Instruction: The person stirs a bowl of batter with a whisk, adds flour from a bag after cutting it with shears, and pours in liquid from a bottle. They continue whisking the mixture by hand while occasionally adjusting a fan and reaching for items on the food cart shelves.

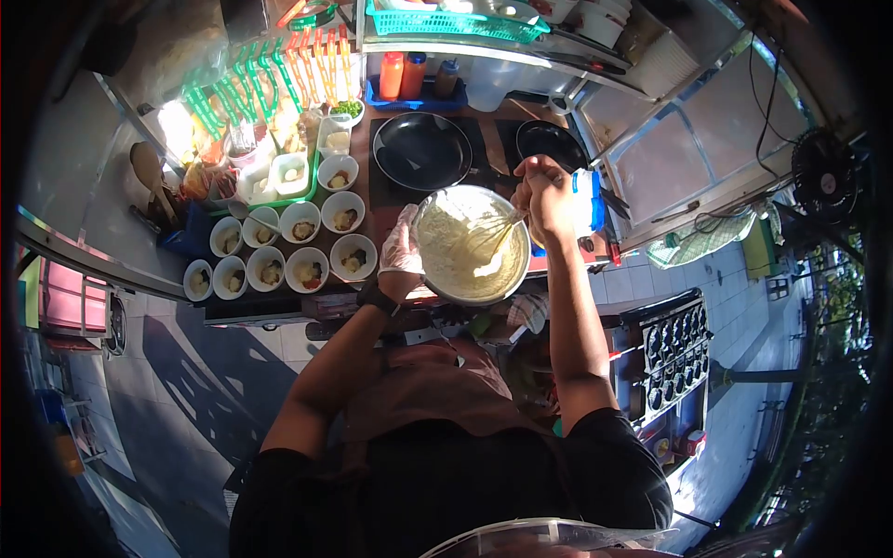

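Observation:
A metal mixing bowl with pale, thick batter sits in front of my chest, tilted slightly toward me. My left hand, in a clear plastic glove, grips the bowl's left rim. Above the bowl's right side, my right hand is closed round the handle of a wire whisk. The whisk's wires dip into the batter, and its handle is mostly covered by my fingers. Left of the bowl stand several small white cups with portions of food in them.
Behind the bowl are a large black frying pan and a smaller pan. Sauce bottles stand in a blue tray at the back. A blue-and-white package is beside my right hand. A moulded black pan lies lower right.

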The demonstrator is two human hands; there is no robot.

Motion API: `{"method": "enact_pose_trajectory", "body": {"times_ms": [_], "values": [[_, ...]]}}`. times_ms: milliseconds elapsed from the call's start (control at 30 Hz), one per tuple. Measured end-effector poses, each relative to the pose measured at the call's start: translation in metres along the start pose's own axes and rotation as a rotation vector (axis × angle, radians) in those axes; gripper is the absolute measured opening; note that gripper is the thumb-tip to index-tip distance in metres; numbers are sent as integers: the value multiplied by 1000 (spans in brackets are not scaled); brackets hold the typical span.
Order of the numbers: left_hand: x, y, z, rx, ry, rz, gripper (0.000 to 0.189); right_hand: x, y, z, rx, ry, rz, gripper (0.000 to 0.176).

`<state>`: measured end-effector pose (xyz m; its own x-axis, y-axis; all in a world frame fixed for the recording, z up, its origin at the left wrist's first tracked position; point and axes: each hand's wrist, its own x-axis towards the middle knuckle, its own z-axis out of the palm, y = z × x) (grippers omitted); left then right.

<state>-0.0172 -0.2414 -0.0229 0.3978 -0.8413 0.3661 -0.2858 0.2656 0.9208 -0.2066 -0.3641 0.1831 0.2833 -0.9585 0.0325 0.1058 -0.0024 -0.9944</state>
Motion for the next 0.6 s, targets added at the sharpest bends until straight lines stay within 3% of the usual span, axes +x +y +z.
{"method": "enact_pose_trajectory", "body": {"times_ms": [67, 133, 167, 200, 267, 300, 333, 400, 433, 467, 600], "values": [[0, -3, 1, 62, -25, 21, 52, 3, -24, 4, 67, 60, -60, 31], [3, 24, 1, -395, -18, -188, 48, 11, -22, 9, 122, 67, -99, 30], [3, 41, -7, -84, -44, -127, 47, 14, -13, 15, 147, 83, -100, 29], [8, 50, -7, -84, -49, -122, 47, 16, 0, 23, 166, 98, -101, 30], [16, 60, -4, -1043, 88, -730, 52, 14, 32, 36, 199, 82, -76, 31], [8, 40, -2, -442, -47, -393, 49, 9, 44, 43, 173, 94, -68, 32], [6, 30, -3, -438, -44, -392, 49, 2, 55, 49, 146, 107, -57, 32], [2, 15, -6, 119, -49, -166, 57, -13, 72, 55, 98, 81, -1, 32], [2, 21, -8, 56, -69, -236, 61, -20, 88, 55, 99, 69, 35, 32], [2, 23, -7, 58, -68, -237, 61, -26, 101, 52, -136, 60, -29, 31], [-4, 21, -7, 177, -55, -140, 58, -15, 87, 10, -121, -107, 106, 27]]}}
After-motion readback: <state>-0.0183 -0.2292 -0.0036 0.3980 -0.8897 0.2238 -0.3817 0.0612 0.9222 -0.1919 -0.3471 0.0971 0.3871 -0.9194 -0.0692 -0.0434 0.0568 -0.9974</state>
